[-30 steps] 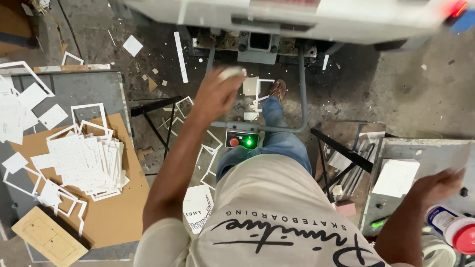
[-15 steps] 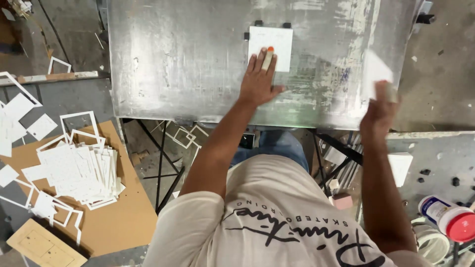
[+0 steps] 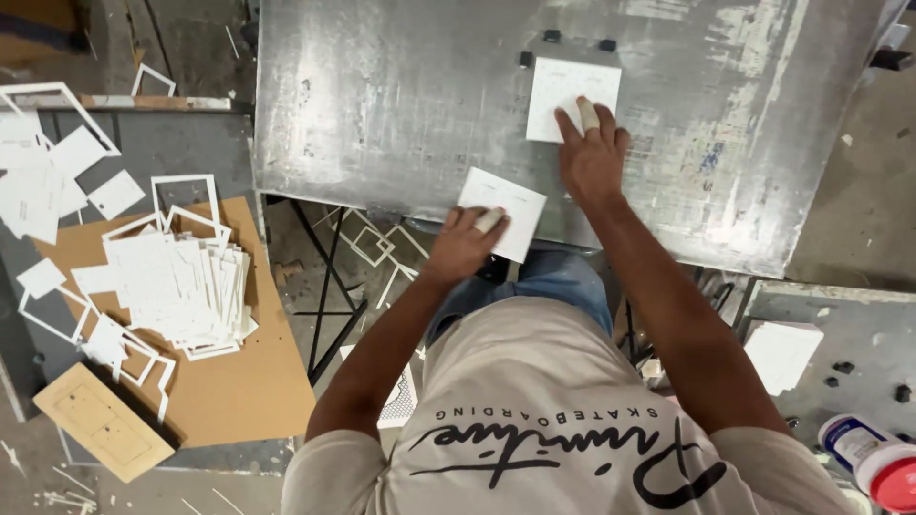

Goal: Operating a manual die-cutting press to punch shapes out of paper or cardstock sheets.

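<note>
A white square card (image 3: pixel 563 91) lies flat on the scratched metal plate (image 3: pixel 382 105), against small black stops (image 3: pixel 551 36) at its far edge. My right hand (image 3: pixel 593 157) rests on this card, its taped fingertip pressing the near right part. My left hand (image 3: pixel 465 243) grips a second white card (image 3: pixel 510 205) at the plate's near edge, with a taped finger on top of it. That card hangs partly over the edge.
To the left, a brown board (image 3: pixel 239 401) carries a stack of white cut cards (image 3: pixel 176 286) and loose white frame offcuts (image 3: pixel 181 191). A wooden die block (image 3: pixel 100 434) lies below it. At right sit a white stack (image 3: pixel 780 351) and a red-capped container (image 3: pixel 873 458).
My left hand has left the card on the plate and now holds a second card at the near edge. My right hand has come down onto the card by the stops.
</note>
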